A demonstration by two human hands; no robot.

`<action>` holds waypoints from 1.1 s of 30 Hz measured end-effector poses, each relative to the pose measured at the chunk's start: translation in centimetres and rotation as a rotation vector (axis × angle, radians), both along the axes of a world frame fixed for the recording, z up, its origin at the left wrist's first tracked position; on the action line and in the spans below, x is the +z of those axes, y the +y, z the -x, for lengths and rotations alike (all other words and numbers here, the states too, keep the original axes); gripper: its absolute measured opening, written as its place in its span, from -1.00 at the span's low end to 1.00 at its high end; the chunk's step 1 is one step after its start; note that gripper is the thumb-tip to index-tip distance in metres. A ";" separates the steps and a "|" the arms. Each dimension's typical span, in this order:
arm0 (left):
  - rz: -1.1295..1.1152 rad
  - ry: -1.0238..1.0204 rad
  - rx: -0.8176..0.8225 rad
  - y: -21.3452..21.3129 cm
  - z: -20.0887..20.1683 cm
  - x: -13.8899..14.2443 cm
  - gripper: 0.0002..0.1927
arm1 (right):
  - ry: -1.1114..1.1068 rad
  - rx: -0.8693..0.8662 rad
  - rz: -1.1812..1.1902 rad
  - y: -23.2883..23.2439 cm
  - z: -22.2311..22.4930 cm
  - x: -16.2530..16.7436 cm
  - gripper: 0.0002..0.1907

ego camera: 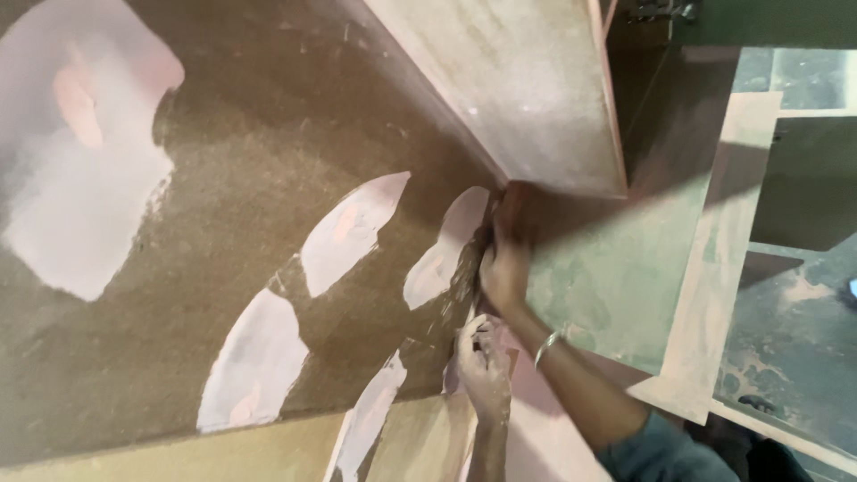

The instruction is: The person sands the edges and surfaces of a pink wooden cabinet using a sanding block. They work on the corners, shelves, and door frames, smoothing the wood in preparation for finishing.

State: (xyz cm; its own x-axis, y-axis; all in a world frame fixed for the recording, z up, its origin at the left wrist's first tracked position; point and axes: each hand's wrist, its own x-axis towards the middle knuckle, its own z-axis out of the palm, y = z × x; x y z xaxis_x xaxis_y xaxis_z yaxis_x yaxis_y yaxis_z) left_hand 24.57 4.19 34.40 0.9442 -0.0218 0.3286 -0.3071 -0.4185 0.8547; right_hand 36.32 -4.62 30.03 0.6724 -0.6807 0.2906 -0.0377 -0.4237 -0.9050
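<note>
**Pale patches on a brown board**

A broad brown board (268,134) carries several smeared patches of pale pinkish filler (348,232). A lighter wooden panel (527,89) meets it at an edge, both dusty, with tan boards (714,268) lying beside.

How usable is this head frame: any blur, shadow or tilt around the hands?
Head view: strongly tilted, soft overall; the right hand is motion-blurred where it presses at the brown board near the pale putty patches; the left hand is a little sharper, its grip unclear; a dark shadow falls under the upright panel; the bracelet glints.
</note>
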 end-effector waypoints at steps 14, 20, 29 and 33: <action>-0.178 -0.193 -0.034 -4.4 -2.4 5.2 -0.73 | -0.218 0.040 0.070 -2.1 0.2 2.5 -0.43; -0.199 -0.117 -0.113 -6.0 -2.4 6.6 -0.75 | -0.075 0.106 -0.148 -4.1 0.1 3.6 -0.43; -0.140 0.015 -0.038 -5.6 -1.4 4.0 -0.73 | -0.097 0.136 -0.128 -3.9 1.0 3.2 -0.43; -0.072 0.008 -0.066 -4.9 -1.8 3.5 -0.74 | -0.145 0.107 0.047 -4.0 -0.4 1.3 -0.38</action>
State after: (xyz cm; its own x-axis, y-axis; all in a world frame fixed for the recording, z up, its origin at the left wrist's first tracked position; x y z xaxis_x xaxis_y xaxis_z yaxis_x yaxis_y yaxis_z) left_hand 26.38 -0.71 37.93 0.9424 -0.1077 0.3167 -0.3297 -0.4582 0.8255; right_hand 36.75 -8.63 31.29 0.6889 -0.5910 0.4197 0.1392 -0.4604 -0.8767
